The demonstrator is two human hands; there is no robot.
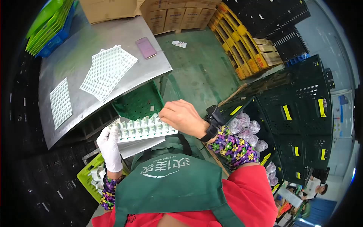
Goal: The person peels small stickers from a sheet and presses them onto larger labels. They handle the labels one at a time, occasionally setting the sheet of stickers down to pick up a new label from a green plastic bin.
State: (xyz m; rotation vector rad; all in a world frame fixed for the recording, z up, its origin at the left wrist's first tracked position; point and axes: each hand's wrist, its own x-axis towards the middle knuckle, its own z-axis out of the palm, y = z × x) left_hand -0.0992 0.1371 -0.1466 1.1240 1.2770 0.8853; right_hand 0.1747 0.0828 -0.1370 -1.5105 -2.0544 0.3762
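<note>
A white sheet of small green-printed labels (145, 130) is held in front of the green apron, its top labels curling up. My left hand (109, 145), in a white glove, grips the sheet's left end. My bare right hand (181, 116) is closed at the sheet's upper right corner, thumb and fingers pressed together; whether a label is between them is too small to tell. Beneath the sheet lies a white paper stack (141, 146). More label sheets (107, 72) overlap on the metal table (81, 38), and a single sheet (61, 103) lies at its left.
A purple phone (146, 47) lies near the table's edge. Below is a green crate (140, 100); a lime basket (89, 179) stands lower left. At right, dark crates (298, 113) stand beside net-wrapped round items (245, 128). A person (313, 187) is in the far lower right.
</note>
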